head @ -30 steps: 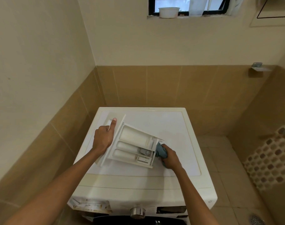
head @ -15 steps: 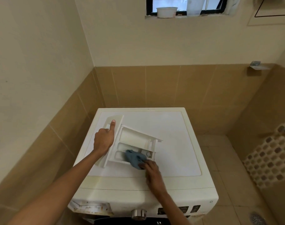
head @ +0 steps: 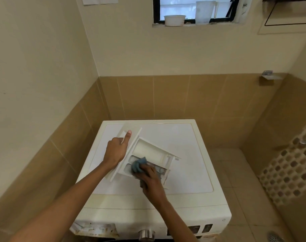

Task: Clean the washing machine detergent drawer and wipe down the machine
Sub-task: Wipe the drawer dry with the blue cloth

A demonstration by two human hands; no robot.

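**Step in hand:** wiping out the compartments of the detergent drawer [head: 153, 151]. The drawer is out of its slot and lies flat on the top of the washing machine [head: 188, 173], left of centre. It sits at an angle, with its front panel at the far left.

**Left grip** [head: 115, 151]: holds the front panel to steady the drawer. The forefinger lies straight along the panel and the other fingers are curled. I cannot tell where the thumb is.

**Right grip** [head: 151, 179]: bunched round a blue cloth [head: 137, 165], pressing it into the middle compartment.

**Compartments:**
- Far, largest: bare white, with no residue I can make out.
- Middle: occupied by the cloth.
- Near: mostly hidden under the right grip, so I cannot tell its contents.
- Right end: a small grey insert [head: 161, 170] sits just beside the knuckles.

**Next move, as I judge it:**
1. Draw the cloth along the middle channel into its corners, then move to the near compartment.
2. Keep the left grip pressing down, because the light drawer would likely slide on the smooth top.
3. Work round the insert with a fingertip through the cloth.

Brown staining [head: 96, 230] on the near-left front edge suggests the machine wipe-down is not yet done.

**Window sill:** a white bowl [head: 174, 20] and a pale jug [head: 205, 12]. Their contents are not visible.
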